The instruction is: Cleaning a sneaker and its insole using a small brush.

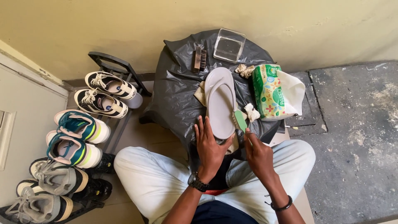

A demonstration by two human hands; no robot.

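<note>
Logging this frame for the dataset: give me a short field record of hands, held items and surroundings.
left hand: steadies the heel end of a grey flip-flop
right hand: holds a small green brush at the flip-flop's edge
work surface: black plastic sheet
on sheet: wooden brush, clear plastic box, tissue pack, crumpled tissues
at left: shoe rack with sneakers
posture: seated, light jeans

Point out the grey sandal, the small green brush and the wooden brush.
grey sandal [220, 103], head view, middle of the sole.
small green brush [240, 119], head view, its green head beside the sandal.
wooden brush [200, 58], head view, middle of its back.
</note>
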